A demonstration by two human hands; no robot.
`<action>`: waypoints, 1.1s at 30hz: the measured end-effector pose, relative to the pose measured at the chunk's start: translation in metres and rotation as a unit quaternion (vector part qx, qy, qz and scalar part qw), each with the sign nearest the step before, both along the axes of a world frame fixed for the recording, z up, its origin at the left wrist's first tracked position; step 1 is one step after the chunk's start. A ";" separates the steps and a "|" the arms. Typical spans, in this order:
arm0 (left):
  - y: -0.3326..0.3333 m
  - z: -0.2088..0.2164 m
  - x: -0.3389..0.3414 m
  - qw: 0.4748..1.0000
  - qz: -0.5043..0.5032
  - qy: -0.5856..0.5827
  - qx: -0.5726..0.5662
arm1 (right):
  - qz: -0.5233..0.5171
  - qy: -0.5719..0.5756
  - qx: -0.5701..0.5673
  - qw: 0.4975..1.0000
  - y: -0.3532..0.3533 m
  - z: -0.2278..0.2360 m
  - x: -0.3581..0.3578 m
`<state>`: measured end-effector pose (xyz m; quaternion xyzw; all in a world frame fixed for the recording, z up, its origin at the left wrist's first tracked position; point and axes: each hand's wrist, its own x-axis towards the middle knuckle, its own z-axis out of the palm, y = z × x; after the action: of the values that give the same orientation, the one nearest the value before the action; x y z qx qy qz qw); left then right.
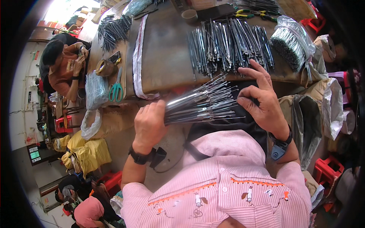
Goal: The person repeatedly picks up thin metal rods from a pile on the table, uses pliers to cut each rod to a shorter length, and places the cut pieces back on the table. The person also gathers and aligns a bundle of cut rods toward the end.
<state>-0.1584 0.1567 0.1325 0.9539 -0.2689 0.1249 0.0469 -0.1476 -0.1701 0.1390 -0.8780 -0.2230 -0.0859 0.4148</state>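
My left hand (149, 123) is closed around one end of a fanned bundle of thin metal rods (201, 102). The rods' far tips, small and looped or hooked as far as I can see, spread out to the right above my lap. Close to those tips is my right hand (262, 98), its fingers apart and curved, with nothing visible between them. On the table (163, 57) just beyond, a wide pile of similar dark and silvery rods (230, 47) lies side by side, the near ends close to the table's edge.
A plastic-wrapped rod bundle (291, 43) stands at the right. Pliers (245, 14) and a tape roll (189, 16) lie at the back. Teal scissors (116, 90), more rods (114, 32) and a white strip (139, 57) are leftward. A person (62, 62) sits far left; sacks (304, 121) stand right.
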 end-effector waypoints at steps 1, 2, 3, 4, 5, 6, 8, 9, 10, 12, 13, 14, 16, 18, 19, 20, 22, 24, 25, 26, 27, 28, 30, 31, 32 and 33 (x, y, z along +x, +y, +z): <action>0.001 0.000 0.000 1.000 0.005 0.007 -0.003 | -0.004 0.002 0.000 1.000 -0.003 0.001 -0.001; 0.001 0.000 0.000 1.000 0.002 0.009 -0.002 | -0.007 0.011 0.004 1.000 -0.004 0.001 -0.001; 0.001 0.000 0.000 1.000 -0.004 0.006 -0.005 | -0.019 0.023 0.022 0.999 -0.006 0.002 -0.001; 0.000 0.000 0.000 1.000 -0.010 0.002 -0.009 | -0.031 0.036 0.039 0.998 -0.009 0.002 0.000; -0.001 0.000 0.000 1.000 -0.015 -0.004 -0.008 | -0.041 0.046 0.056 0.997 -0.012 0.003 0.001; -0.001 0.001 0.000 1.000 -0.020 -0.010 -0.007 | -0.058 0.063 0.077 0.993 -0.014 0.003 0.004; -0.002 0.003 0.001 1.000 -0.025 -0.015 -0.002 | -0.061 0.087 0.101 0.989 -0.014 0.001 0.007; -0.003 0.003 0.001 1.000 -0.026 -0.014 0.001 | -0.068 0.102 0.115 0.986 -0.015 0.001 0.007; -0.004 0.004 0.002 1.000 -0.027 -0.013 0.004 | -0.053 0.113 0.116 0.985 -0.014 0.000 0.007; -0.005 0.004 0.003 1.000 -0.027 -0.006 0.008 | -0.042 0.120 0.108 0.986 -0.009 -0.004 0.009; -0.005 0.004 0.003 1.000 -0.029 -0.005 0.006 | -0.037 0.123 0.104 0.986 -0.006 -0.006 0.009; -0.006 0.004 0.003 0.999 -0.030 -0.003 0.009 | -0.034 0.136 0.108 0.984 -0.004 -0.008 0.010; -0.006 0.004 0.004 0.999 -0.037 -0.006 0.004 | -0.008 0.153 0.112 0.982 -0.001 -0.011 0.012; -0.006 0.005 0.005 0.999 -0.038 -0.002 0.007 | 0.000 0.167 0.113 0.979 0.002 -0.012 0.013; -0.007 0.005 0.005 0.999 -0.037 0.004 0.007 | 0.005 0.178 0.124 0.976 0.003 -0.013 0.013; -0.007 0.006 0.005 0.999 -0.038 0.003 0.011 | 0.009 0.189 0.134 0.973 0.004 -0.014 0.014; -0.007 0.007 0.005 0.999 -0.036 0.007 0.014 | 0.013 0.211 0.157 0.965 0.004 -0.014 0.014; -0.008 0.006 0.005 0.999 -0.044 0.007 0.012 | 0.016 0.227 0.188 0.955 0.004 -0.014 0.014; -0.008 0.006 0.005 0.999 -0.046 0.007 0.007 | 0.012 0.246 0.195 0.949 0.003 -0.014 0.014; -0.008 0.006 0.005 0.999 -0.046 0.012 0.012 | 0.011 0.261 0.207 0.943 0.002 -0.013 0.013; -0.008 0.006 0.004 0.999 -0.046 0.018 0.013 | 0.013 0.275 0.218 0.936 0.001 -0.012 0.014; -0.007 0.007 0.004 0.999 -0.046 0.022 0.013 | 0.009 0.277 0.228 0.933 -0.002 -0.010 0.014; -0.006 0.008 0.003 0.999 -0.040 0.026 0.008 | -0.005 0.285 0.242 0.928 -0.009 -0.006 0.014; -0.005 0.009 0.003 0.999 -0.038 0.028 0.005 | -0.006 0.311 0.260 0.914 -0.010 -0.004 0.014; -0.005 0.009 0.003 0.999 -0.037 0.025 0.005 | -0.017 0.342 0.274 0.898 -0.011 -0.003 0.013; -0.005 0.010 0.003 0.999 -0.038 0.022 0.005 | -0.028 0.373 0.288 0.881 -0.011 -0.002 0.012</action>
<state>-0.1556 0.1517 0.1421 0.9459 -0.3041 0.1004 0.0524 -0.1353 -0.1814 0.1366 -0.6926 0.0075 0.1758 0.6995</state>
